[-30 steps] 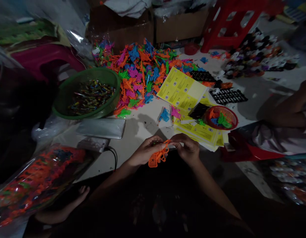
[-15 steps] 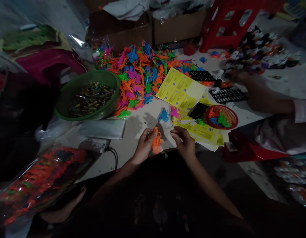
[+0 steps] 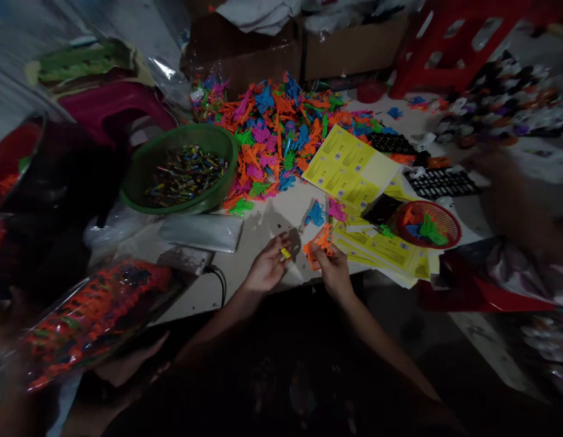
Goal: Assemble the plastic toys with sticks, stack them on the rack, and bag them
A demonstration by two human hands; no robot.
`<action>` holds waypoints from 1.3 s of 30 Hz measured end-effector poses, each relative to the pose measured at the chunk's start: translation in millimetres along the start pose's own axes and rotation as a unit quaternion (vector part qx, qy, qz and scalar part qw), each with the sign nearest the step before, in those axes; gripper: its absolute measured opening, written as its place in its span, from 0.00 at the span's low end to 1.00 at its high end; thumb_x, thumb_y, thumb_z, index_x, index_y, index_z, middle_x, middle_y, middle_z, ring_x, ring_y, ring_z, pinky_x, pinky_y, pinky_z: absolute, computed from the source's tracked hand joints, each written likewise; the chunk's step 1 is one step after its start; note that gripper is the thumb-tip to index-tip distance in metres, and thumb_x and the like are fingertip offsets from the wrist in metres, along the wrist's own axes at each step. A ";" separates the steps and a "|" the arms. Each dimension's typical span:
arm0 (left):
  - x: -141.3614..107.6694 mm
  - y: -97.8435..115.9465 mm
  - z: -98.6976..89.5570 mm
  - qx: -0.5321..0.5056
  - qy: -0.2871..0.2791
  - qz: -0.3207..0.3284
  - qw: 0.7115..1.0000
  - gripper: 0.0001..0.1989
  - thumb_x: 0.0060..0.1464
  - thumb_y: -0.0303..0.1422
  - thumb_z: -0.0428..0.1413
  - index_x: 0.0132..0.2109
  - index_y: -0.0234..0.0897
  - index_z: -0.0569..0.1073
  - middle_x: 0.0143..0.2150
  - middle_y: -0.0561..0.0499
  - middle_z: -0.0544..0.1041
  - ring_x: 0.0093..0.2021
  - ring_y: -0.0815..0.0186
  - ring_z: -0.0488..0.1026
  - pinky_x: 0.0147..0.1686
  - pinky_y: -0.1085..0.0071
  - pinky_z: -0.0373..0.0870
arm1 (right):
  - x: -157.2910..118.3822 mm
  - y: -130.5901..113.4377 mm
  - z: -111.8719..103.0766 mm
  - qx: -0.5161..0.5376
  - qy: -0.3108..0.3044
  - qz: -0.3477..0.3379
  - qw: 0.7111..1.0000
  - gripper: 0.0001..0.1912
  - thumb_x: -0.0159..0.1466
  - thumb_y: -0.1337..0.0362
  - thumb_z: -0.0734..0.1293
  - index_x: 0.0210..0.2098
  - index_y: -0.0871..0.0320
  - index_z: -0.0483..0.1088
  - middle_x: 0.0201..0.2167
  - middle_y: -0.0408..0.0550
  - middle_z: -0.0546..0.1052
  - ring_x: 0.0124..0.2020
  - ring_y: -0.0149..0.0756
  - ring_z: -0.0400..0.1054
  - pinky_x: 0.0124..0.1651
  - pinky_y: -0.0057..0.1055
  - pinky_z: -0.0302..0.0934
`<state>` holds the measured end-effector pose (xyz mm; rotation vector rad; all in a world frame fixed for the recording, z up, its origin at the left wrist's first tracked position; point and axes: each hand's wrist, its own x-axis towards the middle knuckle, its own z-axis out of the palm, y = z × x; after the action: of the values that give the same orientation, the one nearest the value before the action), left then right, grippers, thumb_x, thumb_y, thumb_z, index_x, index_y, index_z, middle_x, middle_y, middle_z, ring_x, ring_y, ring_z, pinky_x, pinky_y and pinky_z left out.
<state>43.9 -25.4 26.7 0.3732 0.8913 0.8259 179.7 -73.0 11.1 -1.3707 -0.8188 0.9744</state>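
My left hand [image 3: 268, 264] has its fingers closed around a small yellow-wrapped tube [image 3: 285, 252]; a pale, blurred piece extends below it. Between the thumb and fingers of my right hand [image 3: 334, 270] is an orange plastic toy [image 3: 316, 247], partly covered by the hand. Just beyond lie a blue plastic toy [image 3: 315, 212] and a pink plastic toy [image 3: 337, 209] on the white table [image 3: 263, 221]. To the right, yellow printed sheets [image 3: 381, 249] reach close to my right hand.
A green basin [image 3: 233, 164] of small tubes stands left of a heap of coloured plastic toys [image 3: 263, 133]. Clear plastic bags [image 3: 201, 232] lie nearer. At right are a red basket [image 3: 454, 230], black trays [image 3: 440, 182] and another person's arm [image 3: 513, 194].
The orange toy has passed from my left hand to my right. A yellow tube now shows in my left hand. Another person's hand has appeared at lower left. The view has shifted left.
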 end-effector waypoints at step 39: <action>26.7 67.0 -39.1 0.453 0.109 0.365 0.806 0.18 0.48 0.33 0.55 0.49 0.40 0.70 0.44 0.46 0.74 0.41 0.63 0.70 0.43 0.69 0.65 | 61.0 47.3 8.0 -0.497 0.011 -0.312 0.810 0.24 0.59 0.54 0.60 0.51 0.60 0.65 0.57 0.61 0.61 0.59 0.53 0.49 0.57 0.52 0.44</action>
<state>-9.9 36.5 29.5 1.5673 1.3629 1.1081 192.9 -16.3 -40.2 -1.7523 -1.7623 -0.0705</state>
